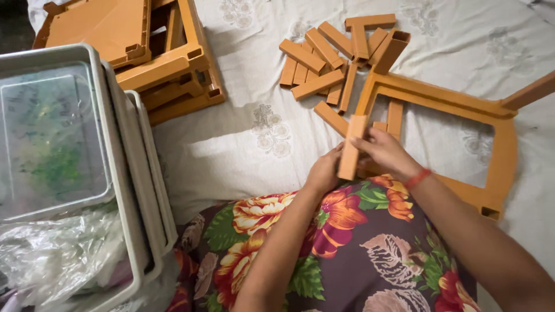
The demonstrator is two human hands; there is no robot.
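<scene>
Orange plastic bar (351, 147) held upright-ish in front of the lap, long axis running from the frame toward the person, top end tipped slightly away. Right hand (384, 153) wraps it from the right side, fingers curled over its upper half; left hand (325, 170) closes on the lower end from the left, thumb side up. Both hands touch the bar, neither spread flat; right hand is the higher one and nearer the frame. Large orange frame (503, 144) lies flat on the white sheet (243, 144) just beyond and to the right of the hands, one corner reaching down beside the right forearm; its near-left rail sits directly behind the bar, whether touching cannot be told. Pile of loose orange bars (324, 63) lies further up the sheet, well apart from the hands, pieces crossing at mixed angles. Stack of orange panels (156, 52) at the sheet's upper left corner. Grey lidded bins (121, 173) crowd the left edge, clear bag (52, 254) below them. Open sheet lies between bins and hands; room on the right is taken by the frame. Flowered skirt (347, 242) covers the lap below.
</scene>
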